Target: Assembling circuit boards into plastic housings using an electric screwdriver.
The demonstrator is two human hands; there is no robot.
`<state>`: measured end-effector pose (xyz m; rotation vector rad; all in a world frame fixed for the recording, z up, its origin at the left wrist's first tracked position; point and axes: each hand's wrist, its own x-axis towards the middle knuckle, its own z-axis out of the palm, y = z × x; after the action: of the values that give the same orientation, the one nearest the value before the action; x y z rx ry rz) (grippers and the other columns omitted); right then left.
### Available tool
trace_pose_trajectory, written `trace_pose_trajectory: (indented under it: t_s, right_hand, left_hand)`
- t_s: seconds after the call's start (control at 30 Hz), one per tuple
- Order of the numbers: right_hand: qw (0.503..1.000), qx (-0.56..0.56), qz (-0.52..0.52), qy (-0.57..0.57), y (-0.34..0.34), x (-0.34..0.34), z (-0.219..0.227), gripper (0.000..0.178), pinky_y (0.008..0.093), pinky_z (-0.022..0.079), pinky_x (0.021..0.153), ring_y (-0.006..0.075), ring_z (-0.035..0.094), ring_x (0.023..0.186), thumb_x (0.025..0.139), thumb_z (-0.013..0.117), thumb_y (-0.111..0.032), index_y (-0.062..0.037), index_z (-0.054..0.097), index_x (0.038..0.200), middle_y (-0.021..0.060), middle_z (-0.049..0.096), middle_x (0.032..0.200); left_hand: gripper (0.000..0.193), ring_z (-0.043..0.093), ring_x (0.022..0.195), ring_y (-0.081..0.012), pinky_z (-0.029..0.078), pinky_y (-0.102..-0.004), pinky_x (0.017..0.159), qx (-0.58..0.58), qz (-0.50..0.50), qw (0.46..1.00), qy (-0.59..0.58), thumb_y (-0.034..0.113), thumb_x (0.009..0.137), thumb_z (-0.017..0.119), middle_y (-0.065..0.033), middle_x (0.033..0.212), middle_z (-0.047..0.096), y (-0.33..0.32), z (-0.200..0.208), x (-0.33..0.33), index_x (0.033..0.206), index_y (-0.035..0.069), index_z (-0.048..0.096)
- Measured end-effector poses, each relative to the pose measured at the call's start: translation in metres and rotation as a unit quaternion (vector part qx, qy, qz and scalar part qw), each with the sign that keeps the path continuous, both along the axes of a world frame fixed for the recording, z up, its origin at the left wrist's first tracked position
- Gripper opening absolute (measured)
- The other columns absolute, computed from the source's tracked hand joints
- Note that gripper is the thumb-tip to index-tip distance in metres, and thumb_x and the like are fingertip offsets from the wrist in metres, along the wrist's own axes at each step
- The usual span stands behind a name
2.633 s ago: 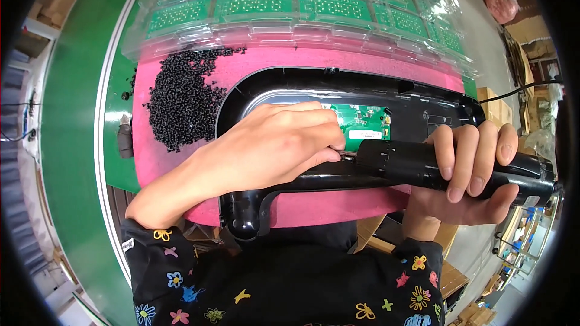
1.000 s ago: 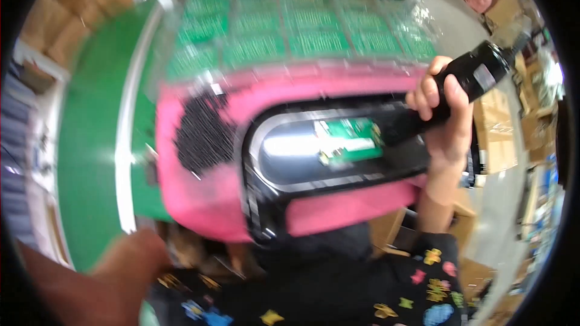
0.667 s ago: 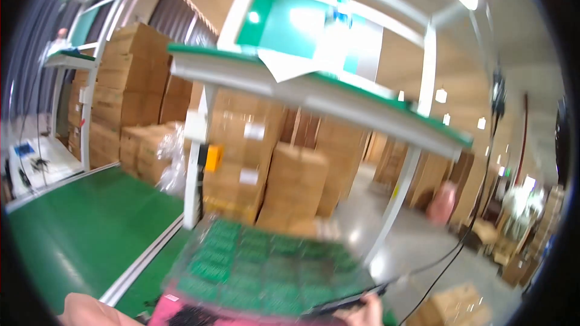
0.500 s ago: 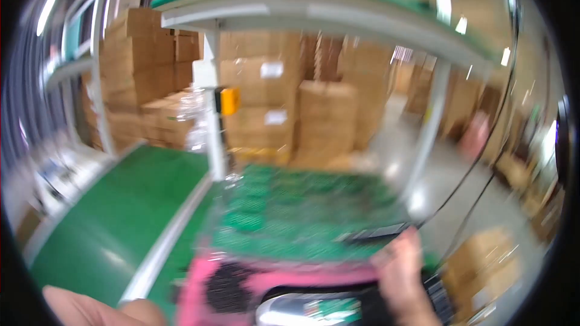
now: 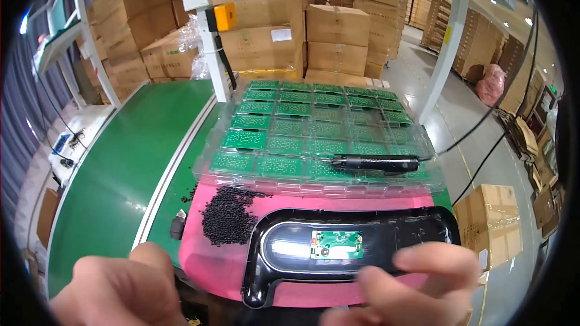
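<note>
My left hand is at the lower left with its fingers curled together; anything inside them is hidden. My right hand hovers over the lower right of a glossy black plastic housing, its fingers apart and nothing visible between them. Inside the housing lies a small green circuit board. It rests on a pink mat, beside a heap of small black screws or similar pieces. Beyond, a black electric screwdriver lies across a clear plastic tray of green circuit boards.
A green conveyor belt with a metal rail runs along the left. White posts stand behind the tray. The screwdriver's black cable hangs at the right, above a cardboard box. Stacked cartons fill the back.
My right hand has let go of the electric screwdriver, which now lies on the tray, and has come nearer over the housing. My left hand shows more fully. The view has tilted down.
</note>
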<state>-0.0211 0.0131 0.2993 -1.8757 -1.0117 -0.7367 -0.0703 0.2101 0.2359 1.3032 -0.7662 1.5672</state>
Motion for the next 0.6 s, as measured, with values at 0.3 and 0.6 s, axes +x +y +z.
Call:
trace_pose_trajectory:
  t_s: [0.3, 0.6]
  right_hand:
    - [0.905, 0.003, 0.0, -0.426, -0.075, 0.028, -0.004, 0.015, 0.0434, 0.047, 0.062, 0.0236, 0.057, 0.075, 0.089, 0.059, -0.008, -0.0152, 0.055, 0.101, 0.0044, 0.049, 0.095]
    - [0.926, -0.146, 0.055, -0.344, -0.076, 0.002, 0.018, 0.017, 0.0401, 0.052, 0.065, 0.0245, 0.063, 0.082, 0.084, 0.063, -0.018, -0.0067, 0.058, 0.096, 0.0101, 0.063, 0.088]
  left_hand:
    - [0.018, 0.064, 0.084, -0.0317, 0.053, -0.0405, 0.072, 0.295, 0.088, 0.879, 0.363, 0.003, 0.082, 0.065, -0.0119, 0.088, 0.064, 0.003, -0.024, 0.087, 0.1, 0.002, 0.064]
    - [0.026, 0.067, 0.091, -0.0346, 0.055, -0.0468, 0.074, 0.481, 0.152, 0.687, 0.523, 0.027, 0.086, 0.069, -0.0149, 0.09, 0.067, 0.012, -0.141, 0.13, 0.091, 0.003, 0.062]
